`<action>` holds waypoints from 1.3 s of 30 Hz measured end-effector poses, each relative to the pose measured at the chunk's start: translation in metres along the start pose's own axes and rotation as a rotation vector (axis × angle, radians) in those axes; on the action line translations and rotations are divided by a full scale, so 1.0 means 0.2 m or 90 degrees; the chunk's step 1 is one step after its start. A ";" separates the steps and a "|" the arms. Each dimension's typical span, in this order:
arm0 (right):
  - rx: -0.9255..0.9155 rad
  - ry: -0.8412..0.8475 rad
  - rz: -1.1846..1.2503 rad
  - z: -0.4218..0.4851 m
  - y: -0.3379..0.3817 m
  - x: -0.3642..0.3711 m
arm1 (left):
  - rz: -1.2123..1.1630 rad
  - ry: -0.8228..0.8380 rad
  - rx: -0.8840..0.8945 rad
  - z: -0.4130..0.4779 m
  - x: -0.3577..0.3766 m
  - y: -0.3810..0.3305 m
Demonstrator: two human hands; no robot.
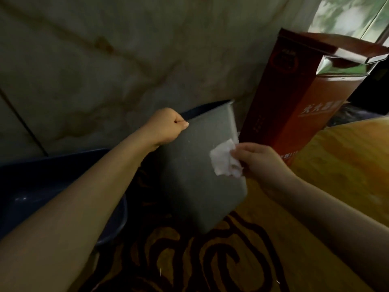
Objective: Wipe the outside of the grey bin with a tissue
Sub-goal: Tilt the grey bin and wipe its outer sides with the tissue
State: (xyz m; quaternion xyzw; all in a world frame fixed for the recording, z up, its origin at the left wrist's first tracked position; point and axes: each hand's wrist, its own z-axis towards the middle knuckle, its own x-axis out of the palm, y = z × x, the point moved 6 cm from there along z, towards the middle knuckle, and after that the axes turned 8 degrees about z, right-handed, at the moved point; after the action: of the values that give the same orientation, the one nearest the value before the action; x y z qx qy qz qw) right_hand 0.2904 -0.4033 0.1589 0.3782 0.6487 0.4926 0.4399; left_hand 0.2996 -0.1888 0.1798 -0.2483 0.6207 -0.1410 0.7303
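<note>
The grey bin (195,175) is in the middle of the view, tilted, with its rim towards the far wall and its base towards the near side. Its lower corner is over a yellow cloth with dark brown curls (210,260); I cannot tell if it touches the cloth.

The left hand (166,127) is closed into a fist on the far left part of the bin's rim, with the thumb on the outside wall, and it holds the bin. The right hand (259,161) is at the right edge of the bin. Its fingers (240,153) are pinched together on a crumpled white tissue (224,159), which lies against the grey outer wall near the upper right edge.

Just right of the bin stands a tall red-brown carton (294,98) with its top flaps open. At the left, under the left forearm, there is a dark blue basin (42,182). Behind everything is a pale marbled wall (105,60).
</note>
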 end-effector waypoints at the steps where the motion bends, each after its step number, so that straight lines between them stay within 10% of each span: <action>1: -0.021 -0.016 0.029 0.02 0.06 -0.03 | -0.052 -0.006 -0.028 -0.02 -0.02 0.02; 11: -0.229 -0.277 -0.125 0.23 0.26 -0.05 | -0.388 0.040 -0.251 -0.16 0.06 0.14; 23: -0.435 -0.074 -0.520 0.25 -0.08 0.49 | -0.428 0.028 -0.314 -0.26 0.26 0.32; 33: -0.451 -0.130 -0.493 0.49 -0.23 0.42 | -0.459 0.023 -0.313 -0.27 0.46 0.50; 39: -0.252 -0.089 -0.418 0.75 -0.40 0.29 | -0.513 0.088 -0.356 -0.26 0.55 0.62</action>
State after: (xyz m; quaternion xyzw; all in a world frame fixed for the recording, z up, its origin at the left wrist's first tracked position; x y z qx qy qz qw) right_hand 0.4077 -0.3228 0.0508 0.0910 0.5961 0.4141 0.6818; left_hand 0.2581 -0.1517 0.0152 -0.6451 0.5364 -0.2562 0.4800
